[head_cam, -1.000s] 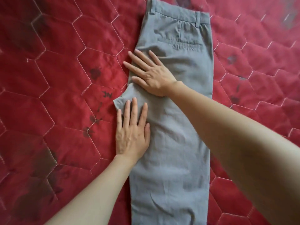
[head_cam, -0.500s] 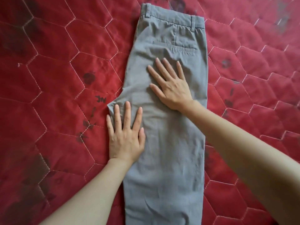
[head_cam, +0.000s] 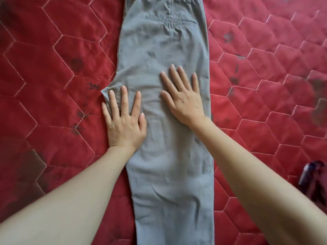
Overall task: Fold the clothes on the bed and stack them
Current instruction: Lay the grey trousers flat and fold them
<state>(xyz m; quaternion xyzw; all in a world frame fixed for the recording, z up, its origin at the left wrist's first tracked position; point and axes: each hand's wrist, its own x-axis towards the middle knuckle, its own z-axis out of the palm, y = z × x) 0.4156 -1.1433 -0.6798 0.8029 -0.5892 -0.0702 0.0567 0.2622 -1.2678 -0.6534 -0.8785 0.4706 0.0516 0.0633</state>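
Note:
Grey trousers [head_cam: 164, 50] lie lengthwise on the red quilted bed [head_cam: 53, 59], folded in half leg over leg, with the waistband at the top edge of the view and the legs running off the bottom. My left hand [head_cam: 124, 121] presses flat on the left edge of the trousers by the pointed crotch corner, fingers straight and spread. My right hand [head_cam: 184, 99] lies flat on the middle of the trousers, fingers straight, beside the left hand. Neither hand grips the cloth.
The red bedspread with stitched hexagons and dark printed marks fills the view on both sides of the trousers. A dark blue and purple object [head_cam: 313, 175], blurred, lies at the right edge near my right forearm.
My right hand has slid down the trousers from just below the back pocket to level with my left hand. The view has moved closer, and the waistband is now at the top edge.

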